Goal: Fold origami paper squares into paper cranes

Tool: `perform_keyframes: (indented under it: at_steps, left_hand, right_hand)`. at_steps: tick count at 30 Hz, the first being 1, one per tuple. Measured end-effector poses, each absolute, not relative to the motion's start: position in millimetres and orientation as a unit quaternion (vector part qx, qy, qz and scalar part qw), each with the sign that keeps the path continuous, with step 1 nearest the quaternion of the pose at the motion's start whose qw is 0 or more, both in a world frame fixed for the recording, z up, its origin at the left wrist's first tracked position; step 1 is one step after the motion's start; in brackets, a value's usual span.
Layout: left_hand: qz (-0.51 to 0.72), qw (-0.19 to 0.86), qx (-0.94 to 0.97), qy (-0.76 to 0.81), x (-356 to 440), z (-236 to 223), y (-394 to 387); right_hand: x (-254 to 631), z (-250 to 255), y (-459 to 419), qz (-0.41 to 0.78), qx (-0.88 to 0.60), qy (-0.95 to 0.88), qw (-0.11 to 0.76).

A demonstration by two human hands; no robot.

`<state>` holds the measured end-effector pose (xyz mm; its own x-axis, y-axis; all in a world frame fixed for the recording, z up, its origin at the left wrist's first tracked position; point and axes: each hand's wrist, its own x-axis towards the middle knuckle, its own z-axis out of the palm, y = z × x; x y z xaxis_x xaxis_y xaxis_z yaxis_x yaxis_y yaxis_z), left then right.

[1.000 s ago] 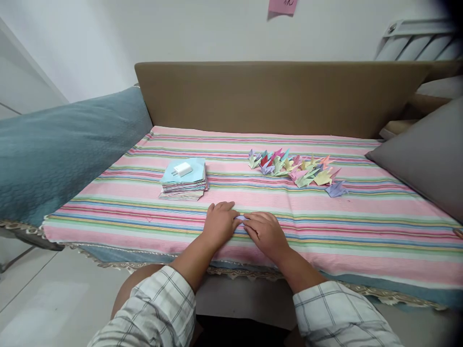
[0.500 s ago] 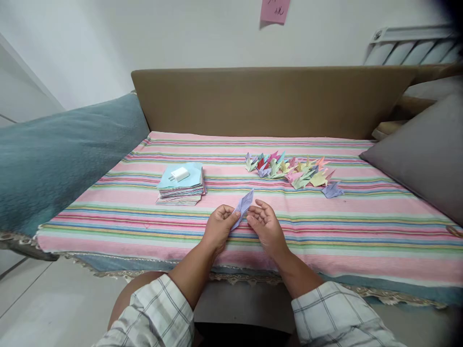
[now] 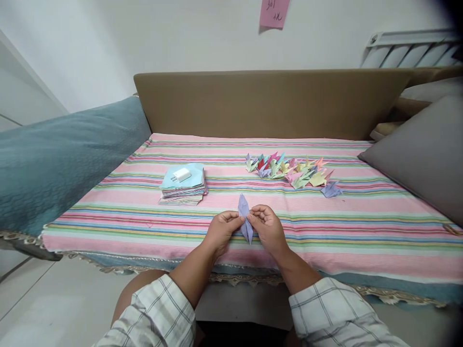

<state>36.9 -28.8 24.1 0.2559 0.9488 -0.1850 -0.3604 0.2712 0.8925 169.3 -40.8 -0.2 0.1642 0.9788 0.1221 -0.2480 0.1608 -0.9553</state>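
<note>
Folded lavender paper: both hands pinching it, over the near part of the striped cloth.
Form appearing as a slim, pale purple diamond, tapering to a point at each end, with a lengthwise line showing down its nearer half; long axis running away from the person, across the stripes, far tip pointing toward the brown backrest and leaning slightly left, near tip pointing back toward the person; left hand closing thumb and curled fingers on the left edge, right hand nearly closing, thumb and fingertips gripping the right edge.
</note>
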Motion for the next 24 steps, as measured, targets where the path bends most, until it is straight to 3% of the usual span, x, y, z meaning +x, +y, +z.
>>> perform_keyframes:
  at_steps: [8, 16, 24]
  left_hand:
    - [0.528, 0.697, 0.297, 0.383, 50.2, 28.1, -31.3]
    - [0.554, 0.700, 0.268, 0.362, 58.5, 33.9, -32.5]
    - [0.562, 0.703, 0.259, 0.349, 64.9, 21.9, -30.5]
  right_hand:
    - [170.9, 5.7, -37.9, 0.431, -0.465, -0.477, 0.608]
    - [174.1, 21.0, -37.8, 0.155, -0.515, -0.606, 0.585]
    - [177.9, 19.5, -38.9, 0.060, -0.504, -0.658, 0.556]
